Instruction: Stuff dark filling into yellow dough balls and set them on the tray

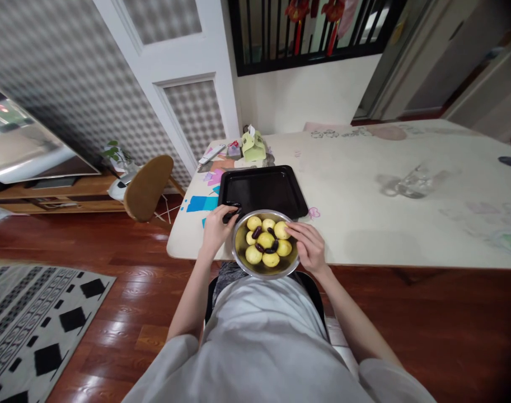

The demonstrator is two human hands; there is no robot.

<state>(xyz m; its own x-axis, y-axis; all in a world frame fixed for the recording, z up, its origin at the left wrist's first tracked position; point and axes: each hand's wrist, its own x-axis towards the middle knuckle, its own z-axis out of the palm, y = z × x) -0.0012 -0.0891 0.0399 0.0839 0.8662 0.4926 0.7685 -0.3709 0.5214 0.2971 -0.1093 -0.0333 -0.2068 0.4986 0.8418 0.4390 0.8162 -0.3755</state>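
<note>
A metal bowl (pixel 240 252) of yellow round pieces (pixel 266 240) and dark purple oblong pieces (pixel 257 232) sits between a person's two hands at the near edge of a pale counter (pixel 406 235); what bears its weight cannot be told. The right hand (pixel 309 245) reaches over the rim, its fingers extended and close together, tips touching the yellow piece nearest them; whether they grip it cannot be told. At the opposite rim, the left hand (pixel 215 228) bends with a narrow space between thumb and forefinger, a dark item (pixel 231 213) there too unclear to name or to call held. Just beyond the left fingers lies a black tray (pixel 261 187); farther out stand a green tissue box (pixel 253 146) and a white remote (pixel 212 154). Pink and blue marks color the counter, the smaller scrawls too faint to read; well right of the right fingers rests a clear object (pixel 415 183). Far left of the left fingers are a wooden chair (pixel 148 187), a television (pixel 32 140) and a patterned rug (pixel 37 330) on a glossy red-brown floor (pixel 141 280), while red ornaments (pixel 298 14) hang at a black-barred window (pixel 267 33) beyond both hands
</note>
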